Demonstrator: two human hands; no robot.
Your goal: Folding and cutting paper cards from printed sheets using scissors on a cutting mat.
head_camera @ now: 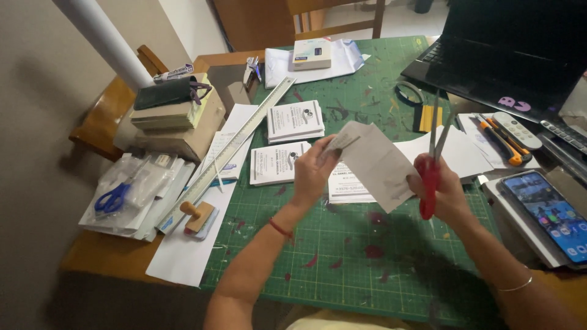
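Observation:
My left hand [313, 166] pinches the upper left corner of a white sheet of paper [378, 164], held up above the green cutting mat [342, 256]. My right hand [445, 190] grips red-handled scissors [430, 177] whose blades point up and stand slightly apart beside the sheet's right edge. Two stacks of printed white cards [295, 121] lie on the mat just beyond my left hand, and another printed sheet [348, 186] lies under the held paper.
A long metal ruler [235, 143] lies diagonally at the mat's left. A wooden stamp [197, 214], blue scissors [113, 198] in plastic bags and a cardboard box [183, 131] sit left. Laptop [507, 55], remote [516, 129], orange cutter [501, 140] and phone [550, 214] are right.

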